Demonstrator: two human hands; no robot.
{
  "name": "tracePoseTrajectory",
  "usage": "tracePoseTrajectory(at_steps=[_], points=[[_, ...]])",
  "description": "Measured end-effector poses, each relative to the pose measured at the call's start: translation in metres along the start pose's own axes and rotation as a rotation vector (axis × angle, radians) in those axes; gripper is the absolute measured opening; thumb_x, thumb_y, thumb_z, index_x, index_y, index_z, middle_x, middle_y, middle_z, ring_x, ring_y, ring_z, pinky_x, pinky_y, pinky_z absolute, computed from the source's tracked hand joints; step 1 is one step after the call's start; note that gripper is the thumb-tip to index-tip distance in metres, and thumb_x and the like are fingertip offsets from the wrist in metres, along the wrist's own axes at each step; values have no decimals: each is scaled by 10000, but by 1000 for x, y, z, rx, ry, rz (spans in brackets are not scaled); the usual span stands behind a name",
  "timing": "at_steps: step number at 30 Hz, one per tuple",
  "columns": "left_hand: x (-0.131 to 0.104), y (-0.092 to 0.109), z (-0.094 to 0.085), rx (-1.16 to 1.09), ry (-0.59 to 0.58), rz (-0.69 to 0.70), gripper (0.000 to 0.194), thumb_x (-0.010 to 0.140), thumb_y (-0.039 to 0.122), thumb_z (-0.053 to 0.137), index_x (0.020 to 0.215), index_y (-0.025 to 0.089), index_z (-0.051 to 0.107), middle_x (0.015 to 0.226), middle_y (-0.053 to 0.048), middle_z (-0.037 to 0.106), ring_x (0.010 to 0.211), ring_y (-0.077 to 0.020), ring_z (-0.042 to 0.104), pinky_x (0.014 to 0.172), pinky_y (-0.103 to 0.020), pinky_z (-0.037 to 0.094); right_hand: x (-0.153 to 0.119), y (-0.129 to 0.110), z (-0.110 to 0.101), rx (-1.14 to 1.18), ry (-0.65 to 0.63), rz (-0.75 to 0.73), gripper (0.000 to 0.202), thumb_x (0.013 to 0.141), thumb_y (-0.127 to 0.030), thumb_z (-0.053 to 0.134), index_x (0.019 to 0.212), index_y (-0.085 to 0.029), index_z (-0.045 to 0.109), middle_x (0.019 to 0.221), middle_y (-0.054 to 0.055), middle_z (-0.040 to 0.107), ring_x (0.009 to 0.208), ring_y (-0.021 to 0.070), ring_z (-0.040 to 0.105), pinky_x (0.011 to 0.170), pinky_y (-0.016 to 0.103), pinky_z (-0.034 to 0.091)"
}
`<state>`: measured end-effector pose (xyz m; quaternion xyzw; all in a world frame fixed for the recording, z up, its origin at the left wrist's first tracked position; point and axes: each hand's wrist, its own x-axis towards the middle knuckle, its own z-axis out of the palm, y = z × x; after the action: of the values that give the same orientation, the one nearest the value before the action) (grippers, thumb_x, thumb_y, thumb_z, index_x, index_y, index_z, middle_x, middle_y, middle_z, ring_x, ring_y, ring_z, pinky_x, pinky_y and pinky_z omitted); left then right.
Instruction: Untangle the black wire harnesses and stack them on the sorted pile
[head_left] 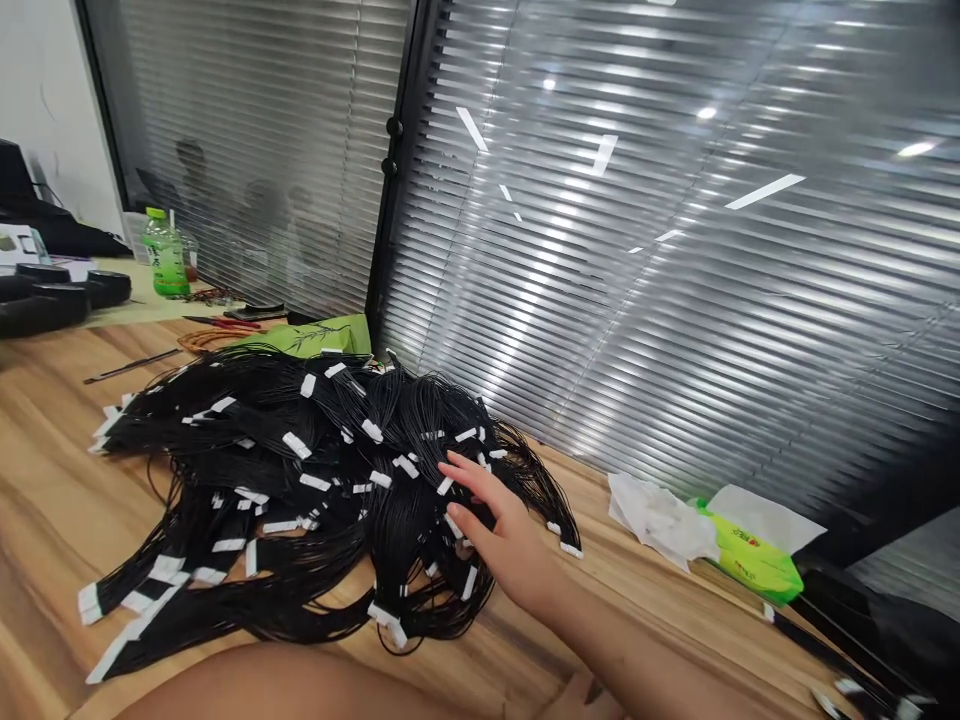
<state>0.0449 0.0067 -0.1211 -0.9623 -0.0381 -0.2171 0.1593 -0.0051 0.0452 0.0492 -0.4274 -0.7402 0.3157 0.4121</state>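
A large heap of black cable bundles point(300, 500) with white end connectors or tags lies on the wooden table in front of me. My right hand point(499, 520) reaches in from the lower right onto the heap's right side. Its thumb and fingers are stretched out and apart, close to a white tag point(445, 486), and the hand does not appear to grip anything. Along the bottom edge my left forearm crosses the view. Only a sliver of my left hand point(581, 700) shows below the right forearm, and its fingers are mostly cut off.
A green tissue pack point(754, 560) and crumpled white tissue point(660, 515) lie right of the heap. More black cables point(840, 650) lie lower right. Behind the heap are a green packet point(322, 338) and red-handled pliers point(229, 323). A green bottle point(166, 255) stands back left. Blinds-backed glass point(637, 250) borders the table.
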Motion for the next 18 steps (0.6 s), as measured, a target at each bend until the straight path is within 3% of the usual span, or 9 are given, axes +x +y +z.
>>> tracePoseTrajectory(at_steps=[5,8,12,15,18], points=[[1,-3,-27,-201,-20,-29,225,900,397,554,951,227,692,940,-25,737,815,-190,662,609,-323,522,-48,8,-45,-100,84,97,273,884,-332,584,1127,-296,701,1268,64,672,1202,273,581,1024,479,422],[-5,-5,-52,-355,-107,-89,262,926,422,519,1041,236,664,1102,-41,699,978,-233,647,772,-384,521,-93,26,-90,-304,106,214,276,893,-343,548,1101,-253,704,1212,88,701,1165,276,611,1030,475,427],[-15,-7,-87,-652,-173,-200,377,862,427,593,1160,199,564,1334,-87,559,1225,-271,516,1034,-492,395,-175,54,-170,-803,159,416,352,862,-332,515,1149,-202,673,1258,135,670,1184,304,604,1018,485,437],[-15,-8,-106,-787,-177,-291,323,845,317,598,1158,251,554,1367,-40,533,1253,-254,488,1095,-505,327,-241,63,-225,-1149,242,552,405,853,-388,489,1178,-211,652,1256,151,669,1169,344,611,966,540,452],[-12,-9,-114,-812,-215,-299,326,839,248,577,1165,251,557,1374,-43,529,1272,-259,474,1106,-508,310,-298,60,-258,-1323,261,633,444,865,-445,468,1211,-218,628,1264,146,665,1193,340,597,952,534,458]])
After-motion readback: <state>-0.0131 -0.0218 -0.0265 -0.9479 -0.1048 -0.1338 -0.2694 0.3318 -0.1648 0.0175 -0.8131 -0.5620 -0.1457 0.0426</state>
